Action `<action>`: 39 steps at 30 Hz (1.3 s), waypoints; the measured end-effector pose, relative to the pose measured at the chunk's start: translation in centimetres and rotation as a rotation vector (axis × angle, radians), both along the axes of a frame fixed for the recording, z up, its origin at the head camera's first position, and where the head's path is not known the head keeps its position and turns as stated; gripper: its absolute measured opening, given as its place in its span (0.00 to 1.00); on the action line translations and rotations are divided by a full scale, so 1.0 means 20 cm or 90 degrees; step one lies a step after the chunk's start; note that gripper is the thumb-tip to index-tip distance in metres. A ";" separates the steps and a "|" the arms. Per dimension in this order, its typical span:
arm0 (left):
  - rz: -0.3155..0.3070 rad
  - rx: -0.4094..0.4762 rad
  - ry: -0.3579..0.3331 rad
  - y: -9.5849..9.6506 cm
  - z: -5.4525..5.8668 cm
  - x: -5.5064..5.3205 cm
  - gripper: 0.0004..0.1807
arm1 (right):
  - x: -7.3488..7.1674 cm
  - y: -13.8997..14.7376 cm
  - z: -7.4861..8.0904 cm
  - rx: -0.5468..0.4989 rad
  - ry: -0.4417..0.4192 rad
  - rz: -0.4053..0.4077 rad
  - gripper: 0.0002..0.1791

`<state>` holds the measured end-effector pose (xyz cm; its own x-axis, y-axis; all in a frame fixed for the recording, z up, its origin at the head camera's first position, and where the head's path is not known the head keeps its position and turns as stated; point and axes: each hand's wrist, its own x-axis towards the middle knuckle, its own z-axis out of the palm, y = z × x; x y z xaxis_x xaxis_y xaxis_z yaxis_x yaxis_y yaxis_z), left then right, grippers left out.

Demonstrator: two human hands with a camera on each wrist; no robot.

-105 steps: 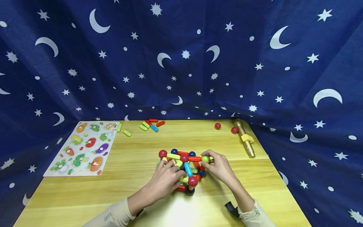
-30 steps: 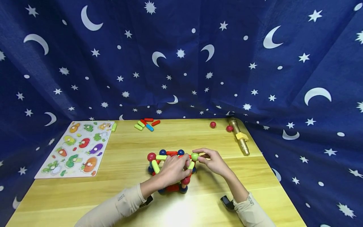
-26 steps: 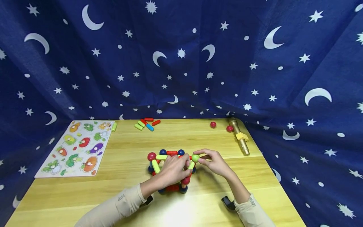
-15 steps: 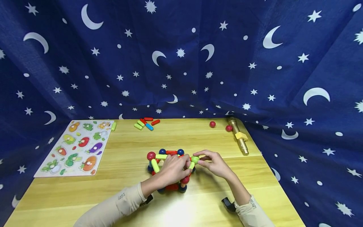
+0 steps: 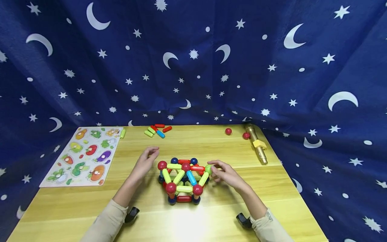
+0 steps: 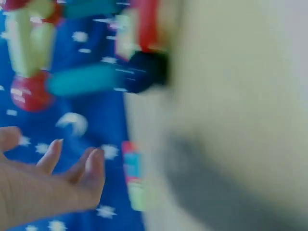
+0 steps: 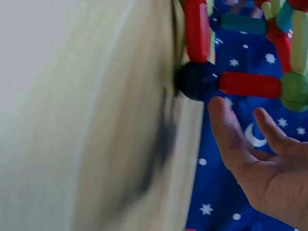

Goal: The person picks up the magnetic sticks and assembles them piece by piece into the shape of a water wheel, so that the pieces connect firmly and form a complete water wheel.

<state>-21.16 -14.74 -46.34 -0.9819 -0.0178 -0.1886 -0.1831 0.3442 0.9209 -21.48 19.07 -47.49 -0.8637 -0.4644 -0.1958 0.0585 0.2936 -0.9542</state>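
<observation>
A magnetic rod-and-ball frame (image 5: 184, 189) stands on the table, with dark blue balls below and red balls above. At its upper right corner a green ball (image 5: 208, 168) meets a red rod (image 5: 198, 168) and a yellow-green rod (image 5: 204, 179). My right hand (image 5: 228, 176) is beside that ball, fingertips overlapping it in the head view; in the right wrist view its fingers are loosely spread below the green ball (image 7: 294, 91). My left hand (image 5: 142, 168) is off the frame's left side, holding nothing, its fingers apart in the left wrist view.
Loose red, yellow-green and blue rods (image 5: 160, 134) lie at the back. A vegetable puzzle board (image 5: 84, 158) is at left, with a yellow-green rod (image 5: 122, 133) by its corner. Two red balls, one (image 5: 228, 131) nearer the middle, and a gold tube (image 5: 257, 144) are at back right.
My left hand has left the frame's top and moved left. My right hand has loosened from the green ball, which now sits at the corner. One loose yellow-green rod beside the board is gone.
</observation>
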 end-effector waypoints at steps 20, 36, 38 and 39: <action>-0.135 0.149 -0.263 -0.06 -0.20 0.07 0.54 | -0.09 -0.01 -0.14 -0.113 -0.227 0.154 0.31; -0.172 0.150 -0.312 -0.11 -0.22 -0.03 0.45 | -0.18 -0.03 -0.13 -0.089 -0.357 0.128 0.46; -0.163 0.122 -0.307 -0.10 -0.25 -0.06 0.34 | -0.19 -0.05 -0.14 -0.031 -0.349 0.079 0.44; -0.159 0.106 -0.302 -0.09 -0.26 -0.07 0.28 | -0.20 -0.07 -0.14 -0.001 -0.338 0.059 0.40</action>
<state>-22.57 -16.53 -51.47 -0.7592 0.2722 -0.5912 -0.5224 0.2872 0.8029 -25.45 17.72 -50.31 -0.6014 -0.5344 -0.5939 0.5072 0.3189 -0.8006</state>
